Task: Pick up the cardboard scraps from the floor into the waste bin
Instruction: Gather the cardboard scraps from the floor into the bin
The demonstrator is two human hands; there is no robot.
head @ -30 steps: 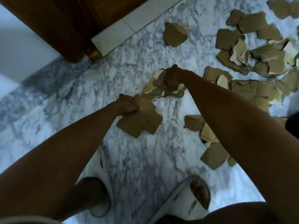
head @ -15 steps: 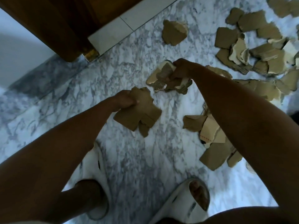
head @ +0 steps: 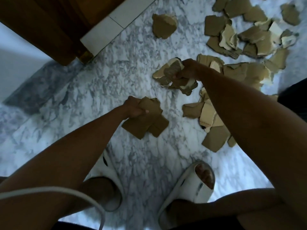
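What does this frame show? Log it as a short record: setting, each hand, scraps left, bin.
setting: marble floor, wooden door at upper left
left hand: closed on a stack of flat brown scraps
right hand: closed on a bunch of torn scraps
scraps left: many pieces at right, one lone scrap near the door
waste bin: not in view
feet: white slippers

The left hand (head: 135, 109) gripped a bundle of cardboard pieces (head: 146, 120) above the floor (head: 116, 77), with the right hand (head: 187, 68) farther ahead clutching another bunch (head: 174, 77). Loose scraps (head: 249, 35) lay scattered to the right and ahead; one scrap (head: 163, 25) lay apart, near the door (head: 49, 22). Two slippers (head: 196, 185) stood below.
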